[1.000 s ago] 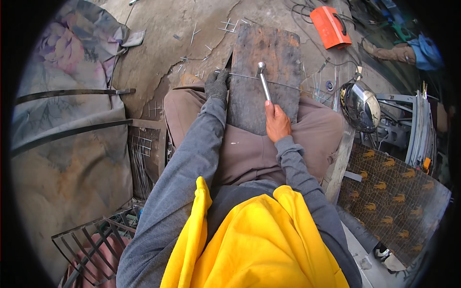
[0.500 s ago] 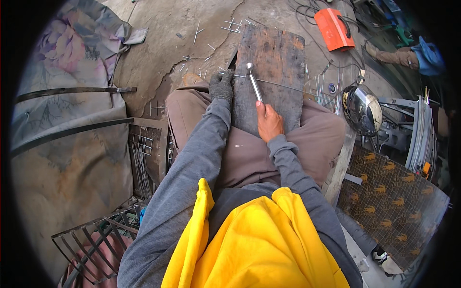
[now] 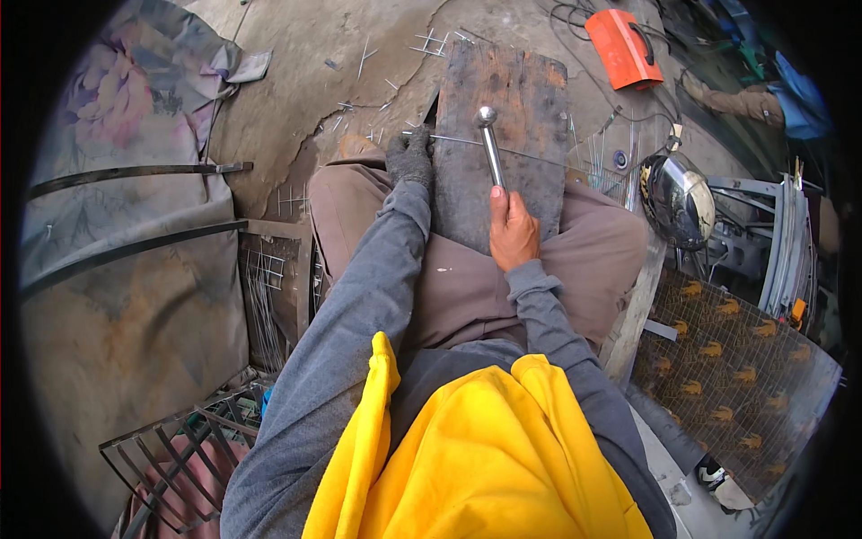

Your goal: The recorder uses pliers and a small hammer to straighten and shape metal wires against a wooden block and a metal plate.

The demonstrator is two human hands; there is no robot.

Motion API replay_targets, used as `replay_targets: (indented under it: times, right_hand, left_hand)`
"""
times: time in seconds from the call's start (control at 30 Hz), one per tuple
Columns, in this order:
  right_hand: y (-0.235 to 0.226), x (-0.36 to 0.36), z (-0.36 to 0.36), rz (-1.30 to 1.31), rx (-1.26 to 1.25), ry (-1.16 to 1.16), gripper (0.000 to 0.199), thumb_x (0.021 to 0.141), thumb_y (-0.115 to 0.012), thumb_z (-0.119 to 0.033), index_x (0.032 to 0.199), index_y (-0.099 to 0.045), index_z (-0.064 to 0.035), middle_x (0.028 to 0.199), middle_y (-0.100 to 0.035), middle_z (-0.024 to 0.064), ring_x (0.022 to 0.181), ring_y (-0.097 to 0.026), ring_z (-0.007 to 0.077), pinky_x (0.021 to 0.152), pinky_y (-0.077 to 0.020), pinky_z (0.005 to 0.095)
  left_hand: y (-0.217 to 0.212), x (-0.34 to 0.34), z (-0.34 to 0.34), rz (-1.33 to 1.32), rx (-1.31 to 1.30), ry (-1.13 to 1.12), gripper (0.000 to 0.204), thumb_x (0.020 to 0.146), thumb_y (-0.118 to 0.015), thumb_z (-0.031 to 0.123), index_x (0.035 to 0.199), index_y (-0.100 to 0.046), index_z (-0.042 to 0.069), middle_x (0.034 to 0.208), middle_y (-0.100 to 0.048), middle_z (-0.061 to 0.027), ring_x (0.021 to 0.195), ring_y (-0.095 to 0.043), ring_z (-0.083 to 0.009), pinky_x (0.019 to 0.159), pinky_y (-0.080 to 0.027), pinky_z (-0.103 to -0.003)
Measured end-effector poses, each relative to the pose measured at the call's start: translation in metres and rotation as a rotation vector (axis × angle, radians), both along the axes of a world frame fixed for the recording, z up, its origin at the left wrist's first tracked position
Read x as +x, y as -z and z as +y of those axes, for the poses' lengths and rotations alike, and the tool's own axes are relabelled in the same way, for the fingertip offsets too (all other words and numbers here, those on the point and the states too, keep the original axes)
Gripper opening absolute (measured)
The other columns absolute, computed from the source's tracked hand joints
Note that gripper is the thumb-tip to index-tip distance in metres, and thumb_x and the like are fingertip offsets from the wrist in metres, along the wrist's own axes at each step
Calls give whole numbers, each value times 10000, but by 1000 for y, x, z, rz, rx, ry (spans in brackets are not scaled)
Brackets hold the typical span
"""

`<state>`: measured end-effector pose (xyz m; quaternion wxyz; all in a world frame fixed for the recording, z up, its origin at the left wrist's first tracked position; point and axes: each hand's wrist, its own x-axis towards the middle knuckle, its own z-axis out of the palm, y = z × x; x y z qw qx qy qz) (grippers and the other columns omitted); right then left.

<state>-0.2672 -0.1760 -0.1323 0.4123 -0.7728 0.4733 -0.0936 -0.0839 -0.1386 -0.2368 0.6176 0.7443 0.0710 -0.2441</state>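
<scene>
A scorched, worn wooden board (image 3: 514,85) lies across my lap. One thin metal rod (image 3: 534,154) runs crosswise over it. My left hand (image 3: 411,158), in a dark grey glove, is closed around the rod's left end at the board's left edge. My bare right hand (image 3: 514,230) grips the handle of a shiny steel hammer (image 3: 491,148) with a rounded head. The hammer's head appears raised above the board, near the rod and apart from it.
Short rods and small welded wire grids (image 3: 433,43) lie on the concrete floor ahead. An orange box with a black handle (image 3: 621,49), cables and a shiny helmet-like visor (image 3: 678,202) are at right. A patterned panel (image 3: 727,377) lies lower right; a metal rack (image 3: 180,445) stands lower left.
My right hand and the hammer have shifted slightly right, and the hammer's head has lifted away from the rod. My left hand stays on the rod, almost unmoved.
</scene>
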Motion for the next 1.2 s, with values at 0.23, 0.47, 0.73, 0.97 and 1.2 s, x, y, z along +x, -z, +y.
replay_targets:
  times: [0.23, 0.47, 0.73, 0.97, 1.2]
  right_hand:
    - [20, -4, -2, 83, 24, -22, 561, 987, -397, -524, 803, -534, -12, 730, -612, 236, 731, -586, 469, 682, -431, 536]
    - [25, -5, -4, 173, 41, -33, 569, 983, -381, -535, 871, -579, -14, 825, -637, 258, 828, -585, 484, 745, -440, 533]
    - [30, -2, -4, 223, 59, -25, 559, 980, -383, -532, 882, -583, -19, 883, -645, 263, 867, -580, 499, 779, -442, 543]
    - [18, -14, -4, 73, 34, 9, 556, 986, -411, -524, 862, -601, -16, 797, -661, 174, 754, -634, 376, 707, -479, 449]
    - [0, -17, -17, -66, -59, 39, 515, 1000, -427, -484, 834, -576, -20, 715, -619, 134, 660, -612, 280, 644, -472, 398]
  left_hand:
    - [15, 3, 0, 86, -164, -61, 206, 892, -677, 215, 880, -625, 16, 698, -634, -34, 568, -533, -103, 505, -413, -258]
    - [18, 4, 1, 129, -194, -66, 177, 908, -663, 208, 901, -570, 58, 706, -612, -39, 540, -560, -113, 454, -446, -244]
    - [23, 7, 6, 225, -300, 24, 126, 920, -643, 188, 915, -581, 78, 737, -617, -35, 563, -563, -109, 448, -439, -231]
    - [17, 8, 11, 279, -393, -90, 97, 928, -607, 140, 963, -566, 59, 792, -638, -73, 608, -618, -148, 457, -496, -250]
    - [13, 17, 11, 265, -452, -165, 138, 922, -586, 73, 1006, -482, 35, 841, -620, -109, 628, -647, -171, 472, -559, -271]
